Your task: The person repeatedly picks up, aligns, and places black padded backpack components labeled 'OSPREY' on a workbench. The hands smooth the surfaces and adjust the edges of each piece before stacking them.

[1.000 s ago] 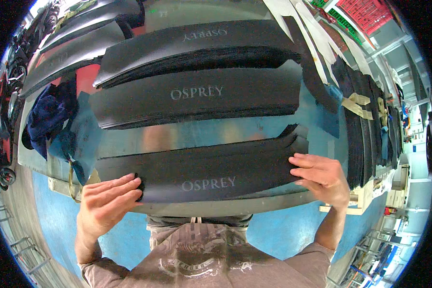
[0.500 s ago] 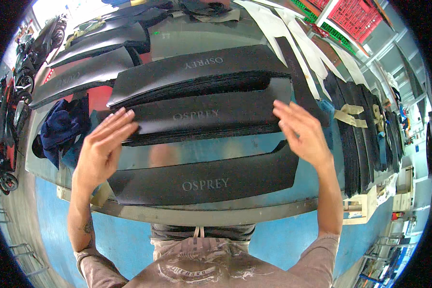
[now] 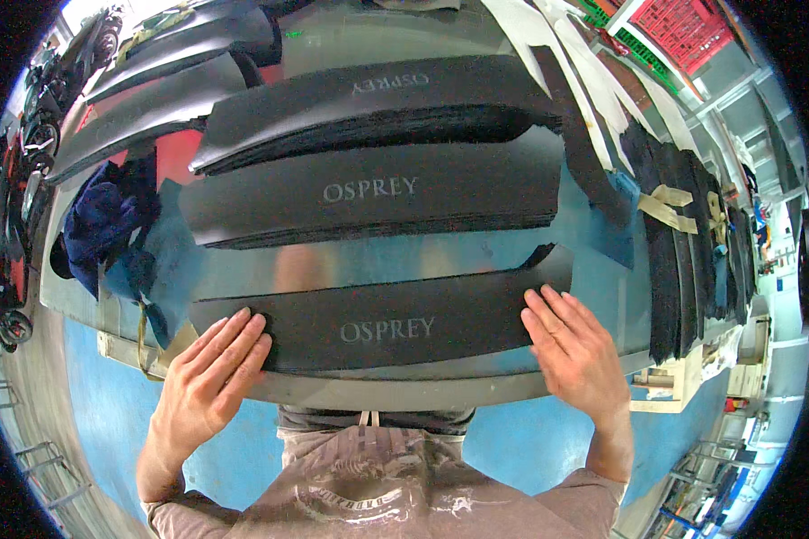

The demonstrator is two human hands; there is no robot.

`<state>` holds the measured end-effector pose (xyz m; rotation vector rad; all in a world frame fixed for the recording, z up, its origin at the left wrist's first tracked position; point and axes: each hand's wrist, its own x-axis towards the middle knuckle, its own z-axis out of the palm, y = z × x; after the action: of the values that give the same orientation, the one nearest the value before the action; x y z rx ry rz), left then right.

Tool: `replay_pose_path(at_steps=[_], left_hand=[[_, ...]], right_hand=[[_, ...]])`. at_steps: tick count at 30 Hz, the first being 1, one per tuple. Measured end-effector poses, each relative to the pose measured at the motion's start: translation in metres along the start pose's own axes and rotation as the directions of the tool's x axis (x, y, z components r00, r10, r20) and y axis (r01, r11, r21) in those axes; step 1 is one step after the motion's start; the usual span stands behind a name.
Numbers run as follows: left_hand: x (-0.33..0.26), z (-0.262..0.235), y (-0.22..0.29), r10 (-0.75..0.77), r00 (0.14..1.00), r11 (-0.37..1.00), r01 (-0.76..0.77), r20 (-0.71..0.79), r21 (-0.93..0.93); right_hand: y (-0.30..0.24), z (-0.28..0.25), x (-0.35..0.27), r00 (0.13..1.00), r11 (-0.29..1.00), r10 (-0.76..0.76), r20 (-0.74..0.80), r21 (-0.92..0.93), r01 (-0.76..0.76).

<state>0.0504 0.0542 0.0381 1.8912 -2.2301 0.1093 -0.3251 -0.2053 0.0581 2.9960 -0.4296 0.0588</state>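
A long black panel (image 3: 463, 314) of leather-like sheet lies along the near edge of the table, pale lettering at its middle and its far right corner curling up. On its left end rests my left hand (image 3: 208, 377), fingers stretched out flat. My right hand (image 3: 582, 359) lies on the right end in the same way, fingers extended and slightly apart. Both thumbs are mostly hidden. Beyond the panel sits a stack of matching black panels (image 3: 476, 184), with a second stack (image 3: 476, 85) behind it whose lettering is upside down.
Dark blue cloth (image 3: 108, 216) is bunched at the table's left. More black stacks (image 3: 171, 94) stand at the far left. Dark strips tied with beige bands (image 3: 670, 211) hang over the right side, near white strips (image 3: 557, 72). A red crate (image 3: 679, 31) is at the upper right.
Both hands have come back toward me from the ends of the middle stack onto the near panel's ends. The view has shifted slightly.
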Motion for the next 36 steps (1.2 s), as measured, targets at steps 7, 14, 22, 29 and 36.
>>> replay_pose_path(at_steps=[7, 14, 22, 29, 36], left_hand=[[-0.01, 0.011, -0.002, 0.007, 0.988, 0.996, -0.02, -0.153, -0.081], [-0.002, -0.016, -0.018, -0.162, 0.982, 0.886, 0.103, -0.093, -0.452], [0.07, -0.027, -0.065, -0.241, 0.846, 0.969, 0.183, -0.476, -0.164], [0.065, 0.006, -0.086, -0.105, 0.979, 0.988, 0.083, -0.175, -0.127], [0.02, -0.018, -0.032, 0.09, 0.996, 0.979, -0.093, -0.023, -0.18]], right_hand=[[-0.002, 0.017, -0.014, 0.985, 0.996, -0.026, -0.168, 0.084, 0.04], [0.024, -0.011, -0.006, 0.97, 0.893, 0.097, -0.224, 0.451, 0.015], [0.077, -0.017, 0.093, 0.769, 0.993, 0.054, -0.637, 0.115, 0.026], [0.098, 0.028, 0.086, 0.966, 0.955, 0.077, -0.246, 0.296, -0.001], [0.037, -0.002, 0.018, 0.989, 0.941, -0.078, -0.122, 0.318, 0.114]])
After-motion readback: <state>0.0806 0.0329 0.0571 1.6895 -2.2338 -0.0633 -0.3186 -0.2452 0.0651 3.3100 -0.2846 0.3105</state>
